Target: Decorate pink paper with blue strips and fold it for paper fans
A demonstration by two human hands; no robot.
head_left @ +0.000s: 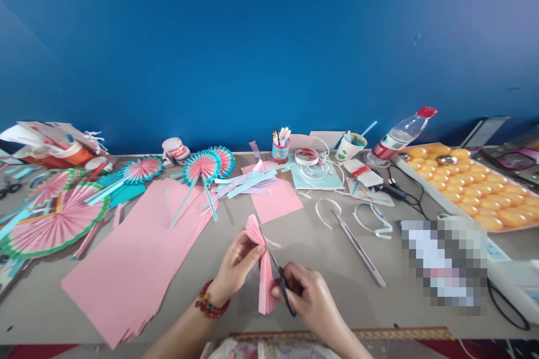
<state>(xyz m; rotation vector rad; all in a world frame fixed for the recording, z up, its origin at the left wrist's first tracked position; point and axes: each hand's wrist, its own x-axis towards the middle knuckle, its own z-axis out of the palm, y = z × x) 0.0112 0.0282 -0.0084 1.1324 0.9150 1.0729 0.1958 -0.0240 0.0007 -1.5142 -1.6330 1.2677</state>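
Observation:
A strip of pink pleated paper [265,286] is pinched in my left hand [240,261], its folds fanning a little at both ends. My right hand [309,294] grips black-handled scissors [286,291]. Their blades lie along the pleated paper's right side, close to my left thumb; whether they are cutting I cannot tell. A thin pink sliver sticks out beside the blades. Left of my hands lies a stack of pink paper sheets [126,269]. Beyond them are a smaller pink sheet [275,202] and pale paper strips [248,184].
Finished pleated paper fans [63,216] lie at the left. A pen cup [281,148], a paper cup [351,146] and a tilted plastic bottle [400,137] stand by the blue wall. On the right are a utility knife [360,249], a tray of yellow domes [471,182] and cables.

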